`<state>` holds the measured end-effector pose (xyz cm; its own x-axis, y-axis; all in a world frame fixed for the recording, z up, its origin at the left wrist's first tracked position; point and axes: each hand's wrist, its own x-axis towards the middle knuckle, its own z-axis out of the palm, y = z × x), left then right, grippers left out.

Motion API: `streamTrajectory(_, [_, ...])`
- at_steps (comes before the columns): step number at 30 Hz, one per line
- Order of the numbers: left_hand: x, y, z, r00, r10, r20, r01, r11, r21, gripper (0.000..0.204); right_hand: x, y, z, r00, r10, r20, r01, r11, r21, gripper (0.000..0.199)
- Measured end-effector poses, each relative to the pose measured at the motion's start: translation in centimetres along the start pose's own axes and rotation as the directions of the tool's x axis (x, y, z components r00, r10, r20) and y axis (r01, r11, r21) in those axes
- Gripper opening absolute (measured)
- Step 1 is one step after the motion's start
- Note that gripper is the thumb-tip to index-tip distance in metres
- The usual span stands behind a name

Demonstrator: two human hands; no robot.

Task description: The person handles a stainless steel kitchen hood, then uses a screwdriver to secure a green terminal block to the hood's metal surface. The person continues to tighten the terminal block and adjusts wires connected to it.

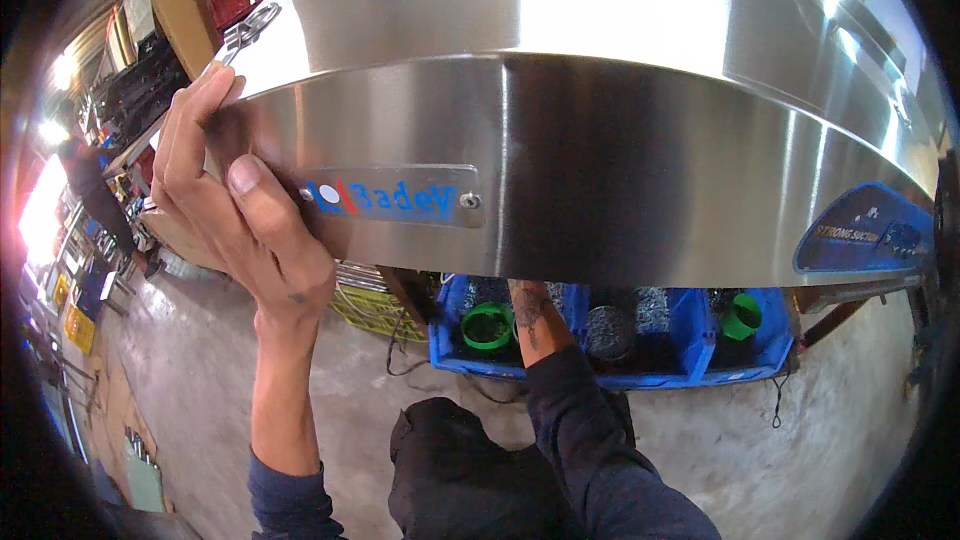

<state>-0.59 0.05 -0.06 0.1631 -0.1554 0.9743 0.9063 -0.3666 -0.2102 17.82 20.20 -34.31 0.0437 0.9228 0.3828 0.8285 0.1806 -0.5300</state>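
Left forearm (286, 395): near vertical; dark left sleeve (292, 500) ends below the bare wrist. Left hand (240, 205): raised, back toward the viewer; fingers close together, slightly bent, directed upward; thumb spread apart and opposed in a gripping pose. Right forearm (541, 330): inclined upward and leftward, skin tattooed above the dark right sleeve (600, 440). Right hand: concealed.
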Motion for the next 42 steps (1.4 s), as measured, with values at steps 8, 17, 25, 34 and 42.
streamTrajectory(8, [0.2, -0.2, -0.2, 0.999, 0.025, 0.021, -0.026, 0.999, 0.043, 0.047, 1.1, -3.1, 0.9, 0.999, 0.007, 0.032, -0.009, 0.999, 0.052, 0.048])
streamTrajectory(17, [-0.1, -0.2, -0.4, 0.998, -0.007, 0.070, 0.005, 0.999, 0.035, 0.051, 0.4, -2.8, 1.5, 0.999, 0.006, 0.033, -0.008, 0.998, 0.055, 0.047])
streamTrajectory(25, [-0.1, -0.3, 0.0, 1.000, 0.008, 0.020, -0.008, 1.000, -0.001, 0.049, 0.8, -1.7, -0.9, 0.999, 0.024, -0.032, -0.022, 0.998, 0.055, 0.047])
streamTrajectory(34, [0.4, 0.4, -0.5, 0.999, -0.007, 0.035, 0.005, 0.998, 0.057, 0.046, 2.3, 3.4, -8.7, 0.984, 0.073, -0.163, -0.072, 0.997, 0.014, 0.047])
streamTrajectory(42, [0.5, 1.2, -0.7, 0.998, -0.035, 0.056, 0.032, 0.999, 0.042, 0.045, 1.0, 9.6, -15.7, 0.961, 0.129, -0.245, -0.146, 0.988, -0.052, 0.047])
